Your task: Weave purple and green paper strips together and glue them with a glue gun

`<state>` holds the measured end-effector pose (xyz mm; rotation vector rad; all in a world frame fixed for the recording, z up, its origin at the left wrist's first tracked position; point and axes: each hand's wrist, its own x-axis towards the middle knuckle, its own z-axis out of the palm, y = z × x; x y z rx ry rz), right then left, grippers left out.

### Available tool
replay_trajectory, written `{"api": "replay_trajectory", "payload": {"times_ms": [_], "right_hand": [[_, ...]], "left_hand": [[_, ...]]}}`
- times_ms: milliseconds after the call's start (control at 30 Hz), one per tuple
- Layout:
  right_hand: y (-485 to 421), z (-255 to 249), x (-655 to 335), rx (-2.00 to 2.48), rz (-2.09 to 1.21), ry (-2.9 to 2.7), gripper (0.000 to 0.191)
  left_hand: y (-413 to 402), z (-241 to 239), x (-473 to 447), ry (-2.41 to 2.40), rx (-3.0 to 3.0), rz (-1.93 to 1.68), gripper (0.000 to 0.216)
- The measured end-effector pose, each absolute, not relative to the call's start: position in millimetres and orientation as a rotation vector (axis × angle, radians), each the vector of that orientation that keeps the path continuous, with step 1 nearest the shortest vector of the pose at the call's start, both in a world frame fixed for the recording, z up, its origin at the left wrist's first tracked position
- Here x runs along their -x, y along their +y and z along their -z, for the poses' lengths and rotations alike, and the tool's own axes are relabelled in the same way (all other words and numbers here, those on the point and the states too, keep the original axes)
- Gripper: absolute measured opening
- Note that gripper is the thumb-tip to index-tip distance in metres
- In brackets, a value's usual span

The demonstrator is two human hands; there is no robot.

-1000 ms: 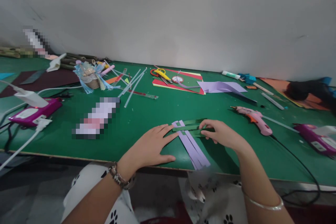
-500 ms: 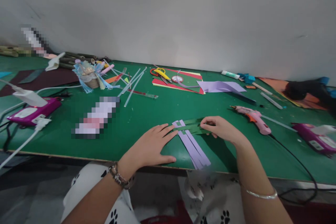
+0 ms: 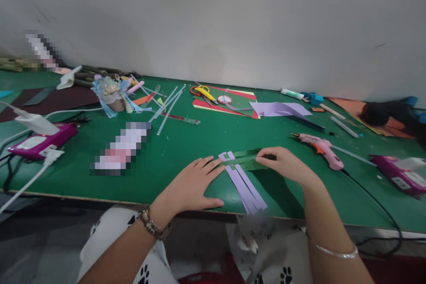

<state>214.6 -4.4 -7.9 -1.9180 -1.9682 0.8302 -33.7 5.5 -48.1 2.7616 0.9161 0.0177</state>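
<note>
Several lilac paper strips point(image 3: 245, 187) lie on the green table point(image 3: 186, 142) near its front edge, with dark green paper strips point(image 3: 244, 159) woven across their far ends. My left hand point(image 3: 191, 184) lies flat and open on the table, its fingertips touching the left end of the weave. My right hand point(image 3: 286, 165) is on the right side of the weave, fingers curled and pinching the green strips.
A pink glue gun point(image 3: 321, 148) lies right of my right hand, its black cord trailing to the front edge. Behind are coloured paper sheets point(image 3: 233, 104), yellow scissors point(image 3: 203, 92), loose glue sticks point(image 3: 168, 104), a magenta device point(image 3: 41, 144) at left and another point(image 3: 399, 175) at right.
My right hand has shifted slightly up and to the right along the green strips. My left hand has stayed flat in place.
</note>
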Motion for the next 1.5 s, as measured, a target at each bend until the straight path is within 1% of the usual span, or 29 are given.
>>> {"api": "replay_trajectory", "payload": {"times_ms": [67, 267, 433, 533, 700, 833, 967, 1067, 1200, 1367, 1500], "right_hand": [[-4.7, 8.2, -211.3, 1.878, -0.765, -2.014, 0.026], [-10.1, 3.1, -209.8, 1.762, -0.763, -2.012, 0.029], [-14.3, -0.6, -212.5, 1.783, -0.501, -1.956, 0.029], [-16.9, -1.9, -210.1, 1.797, -0.434, -2.049, 0.028], [-20.2, 2.0, -213.6, 1.975, -0.538, -2.243, 0.027], [-20.6, 10.8, -217.2, 2.151, -0.341, -2.245, 0.009], [-21.9, 15.6, -201.4, 2.124, -0.298, -2.293, 0.016], [-23.4, 13.3, -180.9, 2.305, -0.202, -2.308, 0.017], [-24.1, 7.0, -166.4, 2.432, -0.221, -2.332, 0.019], [-19.1, 9.1, -179.0, 2.232, -0.39, -2.336, 0.021], [-11.7, 18.1, -187.1, 2.138, -0.353, -2.363, 0.018]], "left_hand": [[5.6, 47.1, 33.2, 0.915, -2.756, -0.006, 0.073], [5.3, 46.7, 32.8, 0.911, -2.748, 0.03, 0.074], [5.0, 50.0, 33.9, 0.909, -2.748, -0.023, 0.072], [5.2, 49.8, 34.1, 0.908, -2.749, -0.014, 0.072], [5.7, 47.5, 33.5, 0.901, -2.76, -0.015, 0.072], [5.5, 47.5, 33.9, 0.887, -2.765, -0.033, 0.068], [5.3, 48.2, 34.5, 0.883, -2.759, -0.039, 0.067], [5.3, 48.0, 34.4, 0.888, -2.75, -0.001, 0.067], [5.0, 47.2, 34.0, 0.892, -2.753, 0.002, 0.067], [5.1, 45.5, 33.6, 0.884, -2.744, 0.02, 0.068], [6.6, 45.4, 34.3, 0.878, -2.757, -0.003, 0.069]]}}
